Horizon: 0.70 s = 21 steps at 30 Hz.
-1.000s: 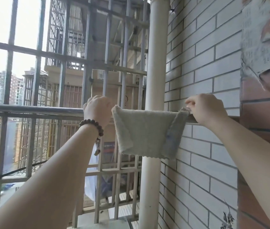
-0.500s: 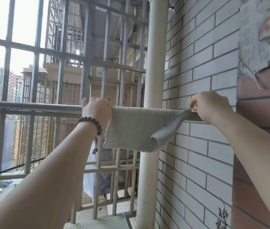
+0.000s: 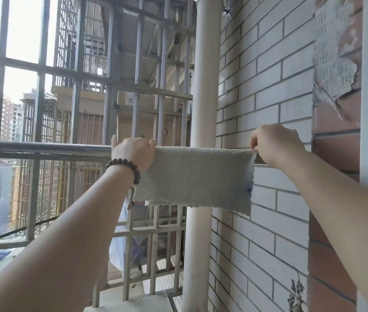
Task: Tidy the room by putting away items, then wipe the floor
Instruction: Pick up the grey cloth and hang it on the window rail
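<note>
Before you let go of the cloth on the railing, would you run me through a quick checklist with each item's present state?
1. Cloth draped over the railing: ok.
2. Cloth spread flat, no folded corner: ok.
3. Left hand grips the cloth's left end at the railing: ok.
4. Right hand pinches the right top corner: ok.
5. Equal length hanging on the far side: cannot tell.
6. Cloth clear of the white pipe: cannot tell.

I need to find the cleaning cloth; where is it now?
In the head view the cloth hangs over the metal railing, centre-right, in front of the white pipe, between the left hand and right hand.
</note>
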Motion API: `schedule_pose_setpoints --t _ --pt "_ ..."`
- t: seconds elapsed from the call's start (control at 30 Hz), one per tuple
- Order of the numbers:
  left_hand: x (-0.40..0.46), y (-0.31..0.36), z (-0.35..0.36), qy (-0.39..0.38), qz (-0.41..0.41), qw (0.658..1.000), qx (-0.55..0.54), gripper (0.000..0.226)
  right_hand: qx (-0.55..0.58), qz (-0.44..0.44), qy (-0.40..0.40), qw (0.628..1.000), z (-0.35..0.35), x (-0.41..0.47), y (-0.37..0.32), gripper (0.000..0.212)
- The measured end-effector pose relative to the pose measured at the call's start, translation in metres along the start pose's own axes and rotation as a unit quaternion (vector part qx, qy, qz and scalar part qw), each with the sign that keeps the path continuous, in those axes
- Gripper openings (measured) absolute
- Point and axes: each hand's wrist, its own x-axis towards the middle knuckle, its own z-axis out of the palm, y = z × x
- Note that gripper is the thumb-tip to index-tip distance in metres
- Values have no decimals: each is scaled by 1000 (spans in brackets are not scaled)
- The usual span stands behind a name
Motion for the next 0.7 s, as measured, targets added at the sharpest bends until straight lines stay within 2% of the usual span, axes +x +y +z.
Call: schedule_pose_setpoints --t 0.07,0.13,0.23,0.37,0.5,0.57,0.6,0.67,0.7 --pt "-2 -3 2 60 -41 997 -17 42 52 -17 13 998 -1 0 1 17" --pt "-6 -5 5 127 13 988 -91 26 151 -67 -12 986 -2 -3 -3 9" --pt "-13 0 8 82 149 973 -156 23 194 -110 -60 973 4 -4 -11 13" --pt "-13 3 6 51 152 976 -144 31 195 -95 -25 976 10 -1 -15 12" --pt "-14 7 8 5 148 981 -128 37 149 -96 -61 982 12 7 -15 17" --pt "-21 4 13 66 104 975 -185 32 175 -91 -47 979 11 6 -17 20" --pt "-27 0 15 126 47 963 -234 27 202 -90 -14 975 9 2 -19 21" --pt "-40 -12 22 213 -99 921 -310 15 249 -79 105 960 6 -13 -21 18" --pt "-48 -17 25 210 -154 908 -329 16 265 -56 167 948 7 -24 -21 16"
